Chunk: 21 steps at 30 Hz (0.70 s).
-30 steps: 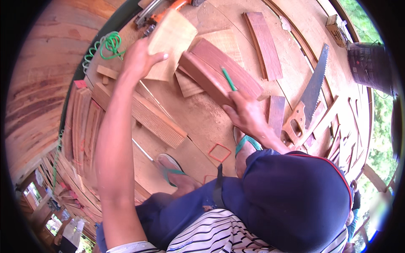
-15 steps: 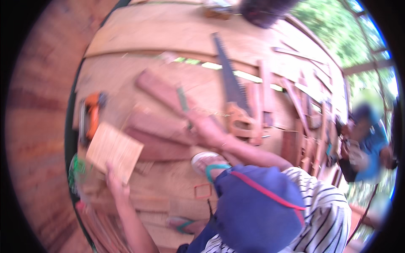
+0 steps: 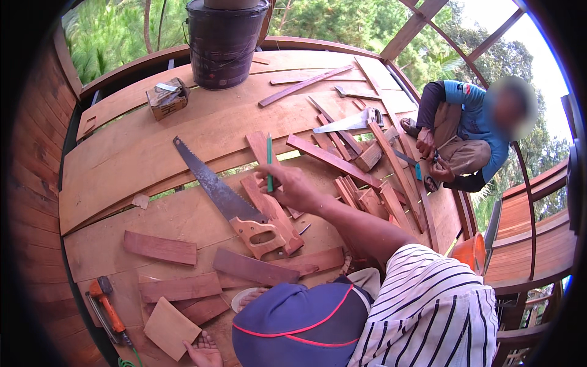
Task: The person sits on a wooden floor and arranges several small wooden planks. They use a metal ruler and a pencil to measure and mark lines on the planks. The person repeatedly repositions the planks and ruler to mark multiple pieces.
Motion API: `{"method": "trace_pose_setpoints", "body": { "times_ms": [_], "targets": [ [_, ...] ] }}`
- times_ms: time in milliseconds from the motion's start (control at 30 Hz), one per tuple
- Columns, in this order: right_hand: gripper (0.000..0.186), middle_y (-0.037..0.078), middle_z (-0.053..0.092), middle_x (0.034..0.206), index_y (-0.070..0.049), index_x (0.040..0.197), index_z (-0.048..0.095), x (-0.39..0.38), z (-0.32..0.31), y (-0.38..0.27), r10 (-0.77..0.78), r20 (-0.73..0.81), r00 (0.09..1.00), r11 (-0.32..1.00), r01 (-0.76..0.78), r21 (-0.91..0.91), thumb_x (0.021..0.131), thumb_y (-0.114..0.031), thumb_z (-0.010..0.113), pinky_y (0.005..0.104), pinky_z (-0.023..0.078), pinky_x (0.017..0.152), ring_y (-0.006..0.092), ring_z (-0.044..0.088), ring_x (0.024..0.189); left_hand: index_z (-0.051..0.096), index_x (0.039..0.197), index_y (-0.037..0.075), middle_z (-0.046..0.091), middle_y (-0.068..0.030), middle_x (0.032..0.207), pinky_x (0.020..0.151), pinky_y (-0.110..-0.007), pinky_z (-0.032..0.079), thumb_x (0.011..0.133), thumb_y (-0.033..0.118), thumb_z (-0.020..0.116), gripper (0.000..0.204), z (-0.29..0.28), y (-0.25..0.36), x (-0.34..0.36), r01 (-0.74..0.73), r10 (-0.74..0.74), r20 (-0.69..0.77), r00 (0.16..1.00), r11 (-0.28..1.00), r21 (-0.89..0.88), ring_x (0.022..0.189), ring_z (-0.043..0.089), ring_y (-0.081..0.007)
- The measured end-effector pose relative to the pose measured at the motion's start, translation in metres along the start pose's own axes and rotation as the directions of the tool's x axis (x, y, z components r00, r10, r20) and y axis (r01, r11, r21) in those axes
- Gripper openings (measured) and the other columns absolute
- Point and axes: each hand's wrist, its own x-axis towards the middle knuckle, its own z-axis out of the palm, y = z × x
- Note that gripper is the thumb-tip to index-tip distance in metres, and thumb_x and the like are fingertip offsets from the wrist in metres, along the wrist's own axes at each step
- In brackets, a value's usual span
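Your right fingers closed around the slim green pencil, steady the pale square wooden board with your open left fingers.

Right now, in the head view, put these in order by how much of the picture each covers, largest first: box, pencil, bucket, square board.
1. Bucket
2. Square board
3. Box
4. Pencil

The board looks nearer the camera than the box, so their true order is unsure.

Dark letters on brown box, illegible print on dark bucket
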Motion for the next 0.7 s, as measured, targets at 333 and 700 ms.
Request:
{"method": "trace_pose_setpoints", "body": {
  "times_ms": [333,700],
  "targets": [
    [0.038,0.012,0.076,0.088,-0.004,0.114,0.072,-0.005,-0.130,-0.015,0.261,-0.331,0.907,0.877,-0.367,-0.312,0.105,-0.039,0.060,0.0385,0.055,0.075,0.0269,0.075,0.083,0.063,0.106,0.007,0.061,-0.0116,0.073,0.059,-0.037,0.047,0.101,0.035,0.064,0.029,0.034,-0.009,-0.031,0.143,-0.142,-0.012,0.990,0.988,0.058,0.068,0.060,-0.0252],
    [0.029,0.023,0.074,0.105,-0.013,0.108,0.073,-0.177,-0.355,0.158,0.289,-0.846,0.448,0.415,-0.855,-0.311,0.100,-0.031,0.051,0.0505,0.053,0.090,0.0431,0.070,0.103,0.055,0.093,0.012,0.050,-0.0002,0.067,0.047,-0.024,0.040,0.106,0.047,0.055,0.037,0.033,0.009,-0.027,0.022,-0.045,0.074,0.996,0.955,0.296,0.056,0.047,-0.0124]
  ]
}}
